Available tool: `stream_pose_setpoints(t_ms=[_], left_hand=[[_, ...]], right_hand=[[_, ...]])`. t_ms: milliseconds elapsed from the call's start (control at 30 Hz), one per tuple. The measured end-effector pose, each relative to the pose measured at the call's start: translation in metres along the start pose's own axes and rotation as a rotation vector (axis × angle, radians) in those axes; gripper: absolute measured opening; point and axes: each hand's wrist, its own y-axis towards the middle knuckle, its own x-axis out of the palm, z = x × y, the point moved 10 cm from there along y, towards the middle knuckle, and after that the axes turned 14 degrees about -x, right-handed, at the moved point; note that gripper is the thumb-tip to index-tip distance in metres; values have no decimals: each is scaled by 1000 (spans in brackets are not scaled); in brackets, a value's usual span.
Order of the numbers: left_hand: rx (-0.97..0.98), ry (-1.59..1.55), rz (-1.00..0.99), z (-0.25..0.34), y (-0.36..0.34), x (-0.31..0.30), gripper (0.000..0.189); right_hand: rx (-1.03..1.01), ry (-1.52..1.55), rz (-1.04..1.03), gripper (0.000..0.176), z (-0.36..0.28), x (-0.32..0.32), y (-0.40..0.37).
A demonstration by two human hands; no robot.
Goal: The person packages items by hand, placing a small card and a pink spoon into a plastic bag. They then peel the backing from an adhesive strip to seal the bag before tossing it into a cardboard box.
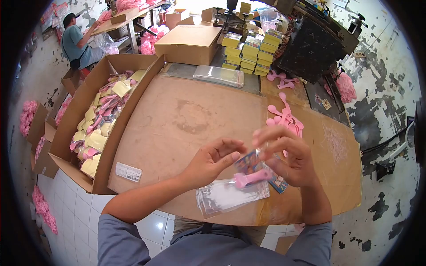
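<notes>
My left hand [215, 158] is held over the table with its fingers curved, a gap between thumb and forefinger, and its thumb tip close to a small printed card [248, 163]. Slightly blurred, my right hand [290, 155] has its fingers drawn together at the top of the clear packet around that card. A pink spoon-like piece [253, 177] hangs at the card's lower edge. Beneath both hands lies a stack of clear plastic bags [230, 198]. Another blue printed card [278, 184] is partly hidden under my right hand.
An open carton [126, 128] of filled packets stands at the left. Pink spoon-like pieces [285, 116] lie beyond my right hand. Yellow-edged card stacks [248, 55], a clear plastic case [218, 76] and a closed box [188, 42] are at the back. A person [80, 42] sits far left.
</notes>
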Motion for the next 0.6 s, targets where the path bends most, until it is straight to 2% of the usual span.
stream_pose_setpoints(t_ms=[67,200,300,600], left_hand=[[126,248,27,19,-7,2,38],[292,568,0,52,-27,29,43],[269,620,43,55,-31,36,41],[131,260,11,35,-18,24,23]], right_hand=[[-45,-625,-162,16,-29,-8,21],[70,-522,-48,15,-30,-20,21],[145,-472,7,13,-24,-15,19],[128,-406,25,13,-27,-7,17]])
